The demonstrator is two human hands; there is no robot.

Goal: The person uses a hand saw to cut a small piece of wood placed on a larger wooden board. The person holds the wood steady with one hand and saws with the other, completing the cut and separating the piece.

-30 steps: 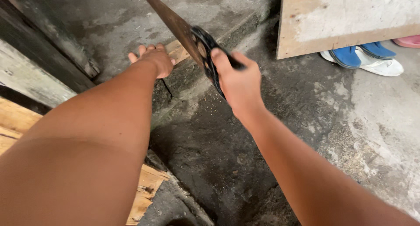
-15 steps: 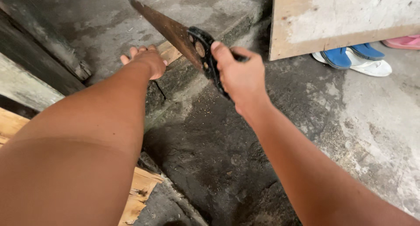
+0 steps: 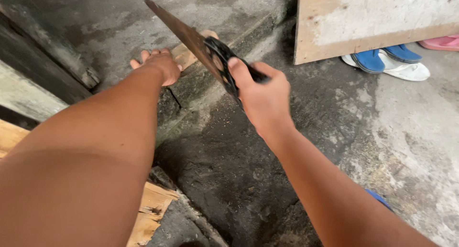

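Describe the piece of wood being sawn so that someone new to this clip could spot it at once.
Find the raised concrete step across the upper left. On its edge lies a short pale wooden strip, pinned by the left hand and crossed by the rusty saw in the right hand. Unlike the big leaning board, it is small and flat.

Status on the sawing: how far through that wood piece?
Done: sawdust lies on the concrete floor below the step, so some cutting looks done. In hand: the right hand grips the black handle of the rusty handsaw, blade angled over the small wood piece, which the left hand pins on the step edge. Left: the blade hides the cut, so its depth cannot be told; the piece does not look parted.
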